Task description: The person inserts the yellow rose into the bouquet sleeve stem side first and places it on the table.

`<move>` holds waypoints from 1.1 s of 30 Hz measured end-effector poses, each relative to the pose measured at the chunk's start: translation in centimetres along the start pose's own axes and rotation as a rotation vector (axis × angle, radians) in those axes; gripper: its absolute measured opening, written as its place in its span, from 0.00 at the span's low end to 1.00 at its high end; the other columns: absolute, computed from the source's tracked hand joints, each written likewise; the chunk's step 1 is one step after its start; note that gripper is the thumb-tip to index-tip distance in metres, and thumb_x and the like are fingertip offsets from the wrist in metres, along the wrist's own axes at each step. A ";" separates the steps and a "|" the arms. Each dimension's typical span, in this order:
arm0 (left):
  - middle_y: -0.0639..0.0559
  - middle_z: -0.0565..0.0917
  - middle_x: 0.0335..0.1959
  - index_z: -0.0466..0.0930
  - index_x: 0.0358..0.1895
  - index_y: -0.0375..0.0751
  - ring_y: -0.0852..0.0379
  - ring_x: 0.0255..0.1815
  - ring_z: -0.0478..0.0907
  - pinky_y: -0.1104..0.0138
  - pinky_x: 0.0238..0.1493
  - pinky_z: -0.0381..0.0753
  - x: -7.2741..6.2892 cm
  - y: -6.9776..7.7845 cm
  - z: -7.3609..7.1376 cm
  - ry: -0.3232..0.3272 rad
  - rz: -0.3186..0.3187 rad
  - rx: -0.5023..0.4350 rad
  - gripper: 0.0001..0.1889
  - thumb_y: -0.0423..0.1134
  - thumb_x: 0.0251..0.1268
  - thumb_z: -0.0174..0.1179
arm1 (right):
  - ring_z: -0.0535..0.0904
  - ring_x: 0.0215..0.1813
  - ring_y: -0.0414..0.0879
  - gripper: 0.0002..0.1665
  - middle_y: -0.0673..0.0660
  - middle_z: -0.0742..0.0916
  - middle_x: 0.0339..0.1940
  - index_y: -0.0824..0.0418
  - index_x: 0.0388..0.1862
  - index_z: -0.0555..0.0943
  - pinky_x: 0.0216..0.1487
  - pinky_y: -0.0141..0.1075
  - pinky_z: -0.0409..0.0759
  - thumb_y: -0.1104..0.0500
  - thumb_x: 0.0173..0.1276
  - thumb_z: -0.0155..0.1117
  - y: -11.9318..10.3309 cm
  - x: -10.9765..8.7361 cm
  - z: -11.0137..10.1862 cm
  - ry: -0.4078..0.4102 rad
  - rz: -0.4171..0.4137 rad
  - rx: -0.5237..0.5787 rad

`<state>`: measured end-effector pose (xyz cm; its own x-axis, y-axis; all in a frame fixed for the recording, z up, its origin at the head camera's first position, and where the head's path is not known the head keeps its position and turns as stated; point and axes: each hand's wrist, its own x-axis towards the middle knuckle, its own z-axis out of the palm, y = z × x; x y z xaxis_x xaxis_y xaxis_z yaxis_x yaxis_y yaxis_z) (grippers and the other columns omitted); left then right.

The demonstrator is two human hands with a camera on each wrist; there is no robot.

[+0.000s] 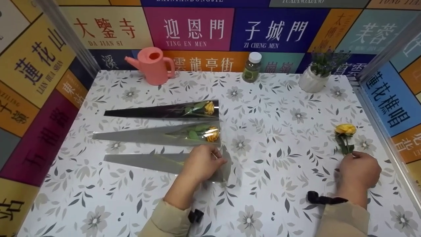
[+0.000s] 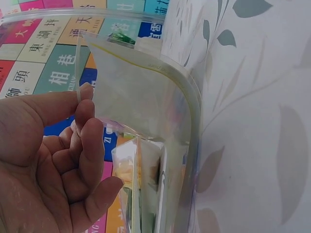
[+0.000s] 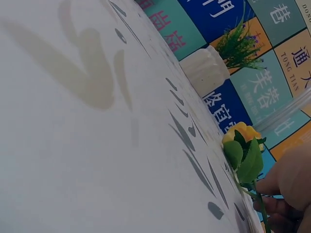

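Note:
In the head view my left hand (image 1: 204,163) pinches the upper edge at the wide end of a grey flower sleeve (image 1: 138,161). The left wrist view shows thumb and forefinger on the sleeve's clear film (image 2: 141,92), its mouth lifted and curving off the table. At the right, my right hand (image 1: 360,169) pinches the stem of a yellow rose (image 1: 345,129), whose green leaves (image 3: 250,162) show just above the fingers. Beyond the left hand lie a grey sleeve (image 1: 131,134) and a black sleeve (image 1: 141,110), each with a yellow rose inside.
Along the back of the table (image 1: 269,138) stand a pink watering can (image 1: 154,67), a capped jar (image 1: 252,69) and a white pot (image 1: 312,80) with a purple-flowered plant. Panels with printed characters (image 1: 189,29) enclose the back and both sides.

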<state>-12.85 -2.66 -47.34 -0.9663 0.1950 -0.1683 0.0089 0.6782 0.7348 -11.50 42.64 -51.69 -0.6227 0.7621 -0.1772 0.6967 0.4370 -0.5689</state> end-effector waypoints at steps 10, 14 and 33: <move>0.60 0.80 0.21 0.86 0.30 0.51 0.58 0.26 0.77 0.58 0.36 0.80 0.0 0.1 0.2 0.005 0.025 0.013 0.09 0.45 0.65 0.75 | 0.78 0.46 0.40 0.22 0.45 0.85 0.39 0.60 0.64 0.86 0.43 0.29 0.76 0.52 0.77 0.65 -1.5 -0.4 -0.4 -0.074 -0.040 0.317; 0.60 0.80 0.21 0.85 0.29 0.50 0.59 0.25 0.77 0.58 0.35 0.80 0.0 0.1 0.3 0.009 0.041 0.018 0.09 0.44 0.65 0.75 | 0.78 0.34 0.35 0.04 0.41 0.84 0.32 0.50 0.43 0.92 0.32 0.24 0.78 0.59 0.71 0.74 -3.4 -1.5 -0.7 -0.086 0.028 0.675; 0.61 0.81 0.21 0.86 0.28 0.50 0.59 0.25 0.77 0.58 0.35 0.80 0.1 0.0 0.5 0.023 0.045 0.036 0.09 0.44 0.64 0.75 | 0.87 0.27 0.44 0.12 0.60 0.91 0.31 0.77 0.43 0.88 0.33 0.33 0.87 0.83 0.61 0.70 -11.7 -13.7 5.1 -0.237 -0.558 1.344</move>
<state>-12.82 -2.25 -47.70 -0.9704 0.2098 -0.1196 0.0617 0.6942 0.7171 -12.96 24.68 -46.69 -0.8282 0.4956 0.2618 -0.4118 -0.2212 -0.8840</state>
